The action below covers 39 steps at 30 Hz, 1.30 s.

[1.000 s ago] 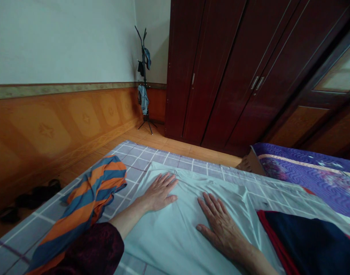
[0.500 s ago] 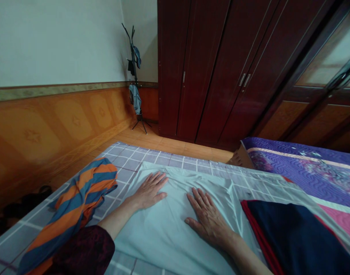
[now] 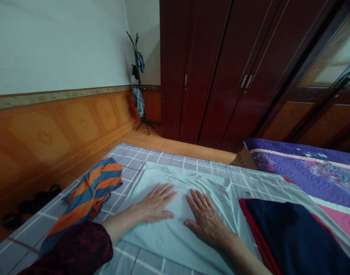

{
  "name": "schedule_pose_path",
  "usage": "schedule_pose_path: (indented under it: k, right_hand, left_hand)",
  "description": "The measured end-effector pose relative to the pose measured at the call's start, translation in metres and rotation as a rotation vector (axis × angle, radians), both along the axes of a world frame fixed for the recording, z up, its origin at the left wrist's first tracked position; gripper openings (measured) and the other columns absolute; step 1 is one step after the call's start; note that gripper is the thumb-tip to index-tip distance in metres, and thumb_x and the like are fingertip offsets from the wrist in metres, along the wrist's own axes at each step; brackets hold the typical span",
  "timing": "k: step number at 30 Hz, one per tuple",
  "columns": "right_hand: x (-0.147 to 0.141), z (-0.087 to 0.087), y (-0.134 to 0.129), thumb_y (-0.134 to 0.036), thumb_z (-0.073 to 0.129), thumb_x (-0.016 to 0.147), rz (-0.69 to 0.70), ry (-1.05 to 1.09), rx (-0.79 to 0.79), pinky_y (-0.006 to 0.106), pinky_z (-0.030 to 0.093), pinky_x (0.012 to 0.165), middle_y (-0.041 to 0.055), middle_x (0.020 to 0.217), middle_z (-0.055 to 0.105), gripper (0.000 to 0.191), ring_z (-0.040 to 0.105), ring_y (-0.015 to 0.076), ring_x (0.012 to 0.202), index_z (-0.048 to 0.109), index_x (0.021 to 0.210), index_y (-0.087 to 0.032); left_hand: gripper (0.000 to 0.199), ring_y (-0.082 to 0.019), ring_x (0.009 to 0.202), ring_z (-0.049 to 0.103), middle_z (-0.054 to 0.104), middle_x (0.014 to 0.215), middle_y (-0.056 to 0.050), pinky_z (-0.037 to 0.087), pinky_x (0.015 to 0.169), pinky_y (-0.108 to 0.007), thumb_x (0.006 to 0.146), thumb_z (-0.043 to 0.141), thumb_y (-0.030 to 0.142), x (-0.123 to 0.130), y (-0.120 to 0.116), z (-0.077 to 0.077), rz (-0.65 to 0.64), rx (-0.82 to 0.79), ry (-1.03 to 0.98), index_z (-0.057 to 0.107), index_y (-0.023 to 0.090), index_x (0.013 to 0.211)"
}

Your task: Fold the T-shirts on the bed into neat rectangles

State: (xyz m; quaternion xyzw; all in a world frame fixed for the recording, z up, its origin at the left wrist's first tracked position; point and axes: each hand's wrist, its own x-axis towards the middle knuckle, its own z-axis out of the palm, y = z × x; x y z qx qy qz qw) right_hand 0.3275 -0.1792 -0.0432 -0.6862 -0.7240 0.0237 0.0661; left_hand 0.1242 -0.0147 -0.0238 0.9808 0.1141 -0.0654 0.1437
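A pale mint-coloured cloth (image 3: 175, 244) lies spread on a grey checked bed cover (image 3: 152, 154), with wrinkles along its far edge and right side. My left hand (image 3: 159, 202) rests palm down on its left part, fingers extended. On the cloth's right part my right hand (image 3: 205, 219) lies flat, fingers spread and thumb pointing left. Neither hand grasps anything. Left of the cloth is a crumpled orange and blue striped garment (image 3: 97, 187), partly behind my left sleeve. A navy cloth with red edges (image 3: 292, 233) lies to the right.
Beyond the bed stand a dark red wardrobe (image 3: 203, 72) and a black coat rack (image 3: 139, 76) with clothing on it. A purple patterned bedspread (image 3: 303, 164) is at the right. Dark shoes (image 3: 28, 206) sit on the floor at left.
My left hand has moved right and slightly nearer across the pale cloth, closer to my right hand. My right hand has barely moved. The view has shifted slightly.
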Motion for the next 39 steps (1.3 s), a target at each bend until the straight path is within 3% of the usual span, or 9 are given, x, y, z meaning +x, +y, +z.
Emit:
schedule_pose_path:
  k: [3,8,14,18,23,26,29,32,39]
  right_hand:
    - [-0.004,0.01,0.002,-0.058,0.042,0.088,-0.069,-0.021,-0.071,0.055,0.022,0.11,0.0194,0.15,0.023,0.072,0.016,0.0349,0.139,0.033,0.143,-0.012]
    - [-0.027,0.032,0.03,-0.053,0.049,0.086,-0.011,0.012,-0.168,0.052,0.019,0.112,0.0195,0.15,0.022,0.076,0.018,0.0339,0.138,0.031,0.144,-0.007]
    - [-0.012,0.007,0.04,-0.061,0.035,0.089,-0.128,0.005,-0.043,0.051,0.018,0.111,0.0199,0.15,0.021,0.077,0.016,0.0323,0.139,0.03,0.144,-0.007]
    - [0.02,-0.015,0.018,-0.063,0.029,0.09,-0.244,-0.057,0.093,0.05,0.021,0.11,0.0189,0.15,0.027,0.075,0.017,0.0304,0.14,0.035,0.142,-0.009]
    - [0.03,-0.015,0.002,-0.058,0.036,0.09,-0.426,-0.117,0.121,0.052,0.026,0.106,0.0221,0.145,0.035,0.071,0.027,0.0361,0.135,0.041,0.138,-0.006]
    - [0.004,-0.01,-0.008,-0.058,0.039,0.089,-0.358,-0.136,0.173,0.053,0.029,0.105,0.0203,0.144,0.037,0.069,0.028,0.0355,0.135,0.04,0.138,-0.01]
    - [-0.032,-0.009,-0.027,-0.054,0.04,0.09,-0.121,-0.133,0.248,0.049,0.029,0.107,0.0162,0.15,0.027,0.071,0.022,0.0317,0.138,0.025,0.146,-0.015]
    - [-0.05,-0.015,-0.052,-0.057,0.042,0.088,0.043,-0.143,0.249,0.048,0.032,0.105,0.015,0.15,0.028,0.078,0.026,0.0319,0.137,0.015,0.149,-0.018]
    - [-0.016,-0.023,-0.1,-0.058,0.05,0.083,-0.16,-0.289,0.33,0.05,0.038,0.097,0.0176,0.147,0.033,0.086,0.042,0.0352,0.127,0.015,0.149,-0.016]
  left_hand:
    - [0.067,-0.027,0.143,0.003,0.011,0.155,-0.01,0.006,0.114,-0.049,0.092,0.036,0.054,-0.007,0.019,-0.004,0.132,0.039,-0.024,0.019,0.021,0.148]
    - [0.057,-0.02,0.143,0.009,0.019,0.154,-0.007,0.006,0.115,-0.043,0.095,0.035,0.036,0.03,0.018,-0.008,0.012,0.081,-0.104,0.019,0.021,0.147]
    - [0.061,-0.022,0.143,0.008,0.016,0.155,-0.003,0.006,0.114,-0.047,0.094,0.032,0.051,0.054,0.031,-0.018,0.071,0.086,-0.092,0.018,0.024,0.147]
    - [0.064,-0.024,0.143,0.007,0.015,0.155,-0.005,0.004,0.114,-0.048,0.093,0.029,0.056,0.031,0.057,-0.023,0.158,0.097,-0.094,0.019,0.024,0.147]
    - [0.064,-0.029,0.142,0.009,0.017,0.154,-0.013,0.006,0.111,-0.055,0.094,0.03,0.053,-0.001,0.078,-0.016,0.315,0.119,-0.068,0.022,0.018,0.147]
    - [0.066,-0.028,0.142,0.007,0.015,0.154,-0.012,0.008,0.112,-0.053,0.093,0.032,0.055,-0.02,0.057,-0.004,0.278,0.105,-0.053,0.019,0.019,0.148]
    - [0.068,-0.024,0.143,0.004,0.008,0.156,-0.006,0.008,0.114,-0.047,0.093,0.032,0.058,-0.039,0.018,0.003,0.087,0.058,-0.046,0.009,0.026,0.149]
    - [0.068,-0.025,0.143,0.005,0.007,0.156,-0.006,0.009,0.115,-0.047,0.093,0.034,0.056,-0.061,-0.007,-0.001,0.031,0.055,-0.023,0.007,0.028,0.149]
    - [0.068,-0.028,0.141,0.016,0.016,0.154,-0.007,0.015,0.113,-0.048,0.094,0.035,0.053,-0.115,0.01,-0.019,0.225,0.221,-0.069,0.009,0.024,0.149]
